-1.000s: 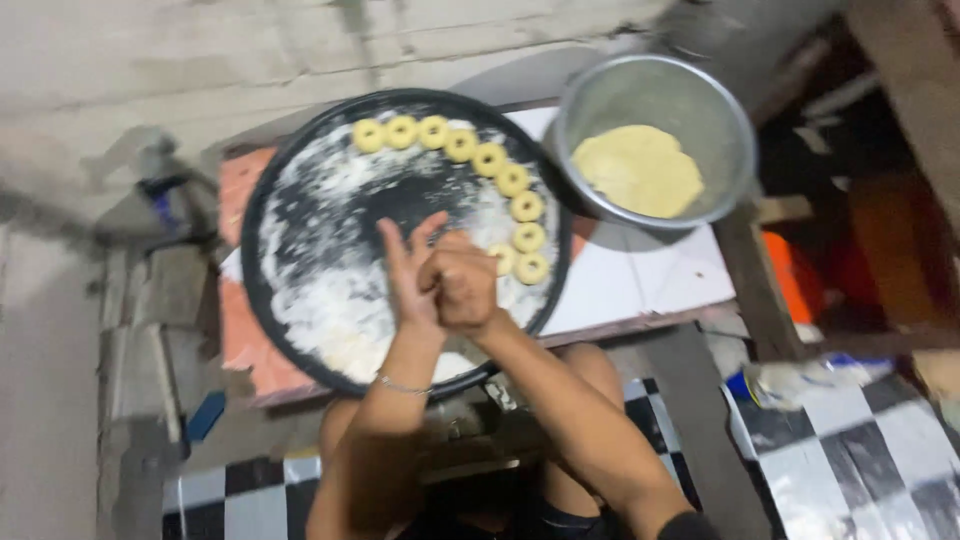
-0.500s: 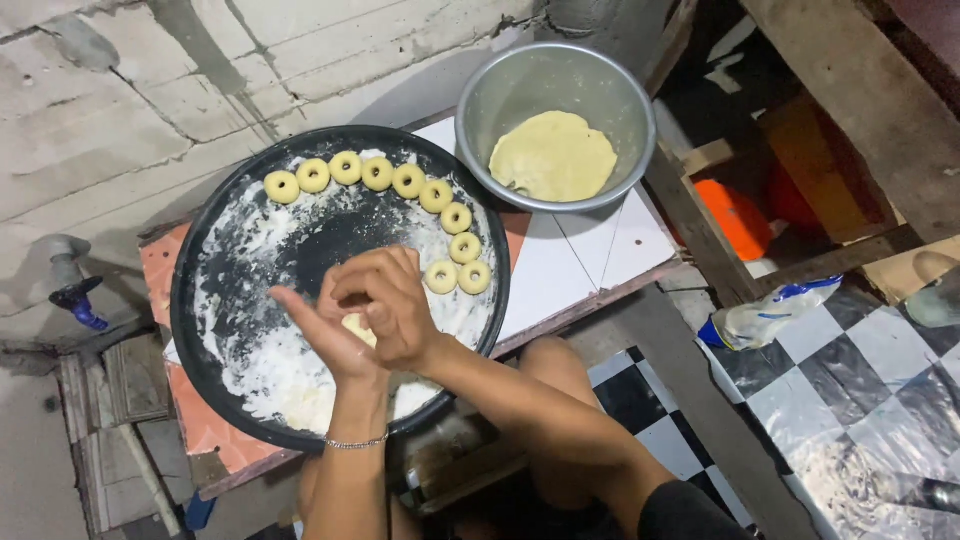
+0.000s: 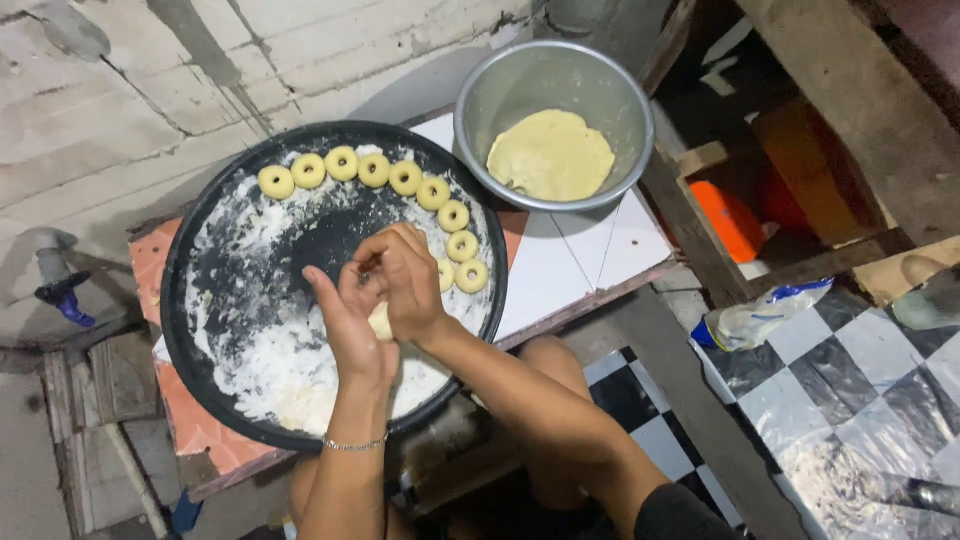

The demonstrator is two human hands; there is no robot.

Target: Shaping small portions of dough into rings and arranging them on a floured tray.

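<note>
Pale dough piece [image 3: 380, 320] is now being pressed between left hand [image 3: 350, 335] and right hand [image 3: 405, 280], both clasping it, having dropped closer to the floured tray [image 3: 200, 250].

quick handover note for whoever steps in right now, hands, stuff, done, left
Left hand and right hand are pressed together over the floured tray, shaping a small piece of dough between them.
Done: nine dough rings lie in a curved row along the tray's far and right edge.
Left: the piece in hand is not yet on the tray; a large lump of dough sits in the metal bowl beside the tray.
</note>
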